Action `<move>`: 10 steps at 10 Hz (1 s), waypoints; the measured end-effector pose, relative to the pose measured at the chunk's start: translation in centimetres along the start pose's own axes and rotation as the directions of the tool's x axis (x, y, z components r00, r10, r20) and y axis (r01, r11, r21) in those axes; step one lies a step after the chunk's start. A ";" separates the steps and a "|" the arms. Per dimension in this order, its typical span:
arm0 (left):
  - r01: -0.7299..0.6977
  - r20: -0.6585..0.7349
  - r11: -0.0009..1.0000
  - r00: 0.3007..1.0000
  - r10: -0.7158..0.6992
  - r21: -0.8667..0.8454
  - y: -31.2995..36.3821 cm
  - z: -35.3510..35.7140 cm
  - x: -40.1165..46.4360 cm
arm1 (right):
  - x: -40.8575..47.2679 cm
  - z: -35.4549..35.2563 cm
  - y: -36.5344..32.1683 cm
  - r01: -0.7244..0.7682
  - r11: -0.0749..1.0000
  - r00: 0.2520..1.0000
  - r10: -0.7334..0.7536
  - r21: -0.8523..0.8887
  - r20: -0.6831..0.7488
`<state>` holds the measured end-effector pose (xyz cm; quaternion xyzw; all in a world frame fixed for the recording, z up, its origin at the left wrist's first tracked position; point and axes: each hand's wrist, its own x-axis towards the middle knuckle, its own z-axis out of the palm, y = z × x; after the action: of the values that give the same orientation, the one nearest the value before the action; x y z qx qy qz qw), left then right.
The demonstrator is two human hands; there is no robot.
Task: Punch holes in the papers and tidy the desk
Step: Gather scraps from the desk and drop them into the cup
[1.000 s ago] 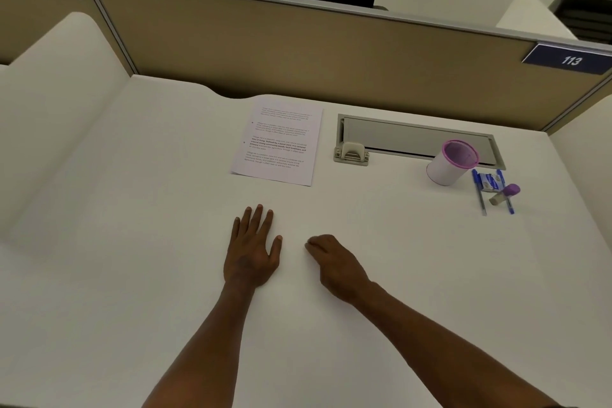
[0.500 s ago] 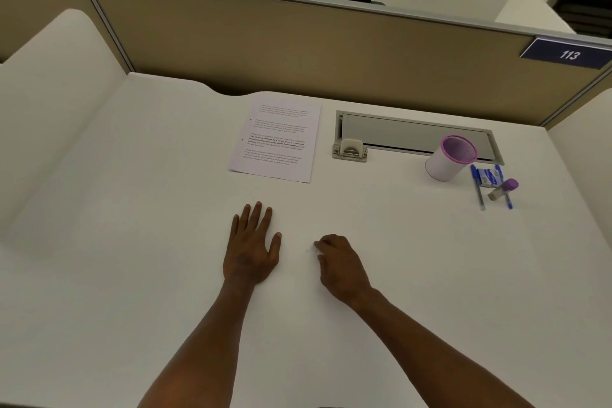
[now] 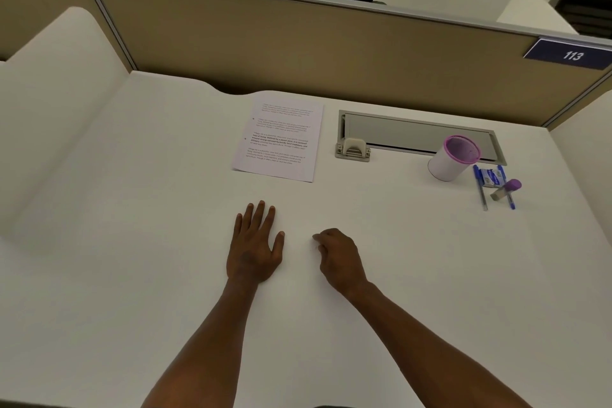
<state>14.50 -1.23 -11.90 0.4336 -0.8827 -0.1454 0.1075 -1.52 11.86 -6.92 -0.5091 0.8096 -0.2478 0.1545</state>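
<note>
A printed paper sheet (image 3: 281, 139) lies flat on the white desk (image 3: 132, 209), just beyond my hands. A small beige hole punch (image 3: 353, 149) sits to its right, at the corner of a grey cable tray. My left hand (image 3: 254, 245) rests palm down on the desk with fingers spread, holding nothing. My right hand (image 3: 339, 258) rests beside it with fingers curled under; nothing shows in it. Both hands are well short of the paper and punch.
A white cup with a purple rim (image 3: 452, 157) stands at the right. Beside it lie two blue pens (image 3: 482, 189), a small blue packet (image 3: 493, 176) and a purple-capped glue stick (image 3: 506, 189). A tan partition (image 3: 298, 43) closes the back; white side panels flank the desk.
My right hand has curled slightly and shifted a little to the right. The left hand has stayed flat in place. The view has tilted slightly.
</note>
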 end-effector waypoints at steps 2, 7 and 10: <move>0.000 0.003 1.000 1.000 0.000 -0.019 -0.2 0.1 0.0 | -1.0 1.2 -0.9 0.049 0.990 0.999 -0.048 -0.130 0.005; 0.004 0.005 1.000 1.000 -0.004 0.000 -0.2 0.3 0.0 | 1.2 -1.3 -1.2 0.391 0.852 0.903 -0.283 -0.347 0.324; 0.002 0.011 1.000 1.000 -0.002 -0.008 -0.2 0.2 0.0 | 0.4 0.0 -2.0 0.310 0.878 0.942 -0.234 -0.365 0.239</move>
<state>14.55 -1.32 -12.19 0.4331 -0.8824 -0.1514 0.1041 -0.19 10.83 -5.82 -0.6599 0.7447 -0.0484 0.0869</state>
